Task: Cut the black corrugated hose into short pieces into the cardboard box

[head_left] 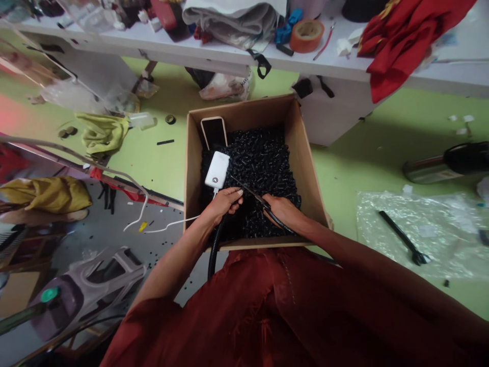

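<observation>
A cardboard box (305, 153) on my lap holds a heap of small black pieces (263, 158). My left hand (223, 203) grips a black corrugated tube (214, 250) that hangs over the box's near edge. My right hand (282, 211) holds scissors (248, 191), blades pointing toward the left hand. A white power bank (217, 169) lies on the pieces, with a white cable (171, 224) running out left. A phone (213, 132) leans against the box's back wall.
A white table (214, 51) at the back carries cloth, an orange tape roll (306, 35) and a red garment (405, 35). On the green floor lie yellow cloth (103, 132), a plastic sheet with a black tool (403, 237), and a flask (446, 163).
</observation>
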`<state>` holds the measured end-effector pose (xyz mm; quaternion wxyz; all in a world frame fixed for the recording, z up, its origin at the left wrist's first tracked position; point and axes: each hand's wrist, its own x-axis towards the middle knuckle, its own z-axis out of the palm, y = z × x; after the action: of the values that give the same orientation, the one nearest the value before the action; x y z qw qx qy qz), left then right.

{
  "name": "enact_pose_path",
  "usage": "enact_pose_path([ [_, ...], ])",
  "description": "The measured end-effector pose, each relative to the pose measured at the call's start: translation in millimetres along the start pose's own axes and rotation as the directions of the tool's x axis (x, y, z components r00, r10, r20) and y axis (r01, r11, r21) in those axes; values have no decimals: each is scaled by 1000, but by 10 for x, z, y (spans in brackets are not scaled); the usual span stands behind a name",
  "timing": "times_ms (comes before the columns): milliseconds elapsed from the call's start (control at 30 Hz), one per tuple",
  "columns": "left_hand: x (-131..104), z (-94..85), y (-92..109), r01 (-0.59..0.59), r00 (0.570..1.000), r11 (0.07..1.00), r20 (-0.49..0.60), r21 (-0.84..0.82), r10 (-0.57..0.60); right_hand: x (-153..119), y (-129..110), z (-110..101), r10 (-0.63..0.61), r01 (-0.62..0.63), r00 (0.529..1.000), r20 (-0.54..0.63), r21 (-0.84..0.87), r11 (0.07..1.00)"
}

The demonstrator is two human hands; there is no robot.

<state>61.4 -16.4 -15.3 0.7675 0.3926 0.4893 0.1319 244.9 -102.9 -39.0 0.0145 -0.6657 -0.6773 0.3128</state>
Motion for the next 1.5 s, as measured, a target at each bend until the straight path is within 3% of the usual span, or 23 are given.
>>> enact_pose_path([
  [167, 19, 17, 10, 0, 1000, 1000, -18, 2, 0, 19, 12, 11, 66, -66, 998, 21, -29, 997],
  [300, 19, 21, 21, -26, 999, 1000, -26, -3, 26, 42, 58, 31, 66, -66, 997, -41, 17, 998],
  [433, 3, -10, 37, -73, 997, 995, -32, -73, 71, 48, 71, -17, 83, -53, 986, -146, 198, 979],
  [533, -14, -33, 52, -102, 994, 987, 14, -123, 105, 27, 57, -61, 111, -52, 984, -140, 368, 929],
  [633, -28, -36, 64, -101, 994, 984, 23, -145, 105, -8, 47, -91, 86, -20, 987, -134, 430, 902],
  [733, -39, -27, 75, -109, 994, 982, 4, -157, 111, -39, 40, -122, 41, 23, 990, -138, 436, 900],
  [1233, -40, -1, 98, -128, 990, 979, 32, -157, 134, -70, -37, -181, 15, -7, 1000, -17, 412, 911],
  [1500, -25, 1, 90, -85, 995, 990, 43, -113, 91, -59, -1, -170, -82, 84, 996, -22, 394, 915],
])
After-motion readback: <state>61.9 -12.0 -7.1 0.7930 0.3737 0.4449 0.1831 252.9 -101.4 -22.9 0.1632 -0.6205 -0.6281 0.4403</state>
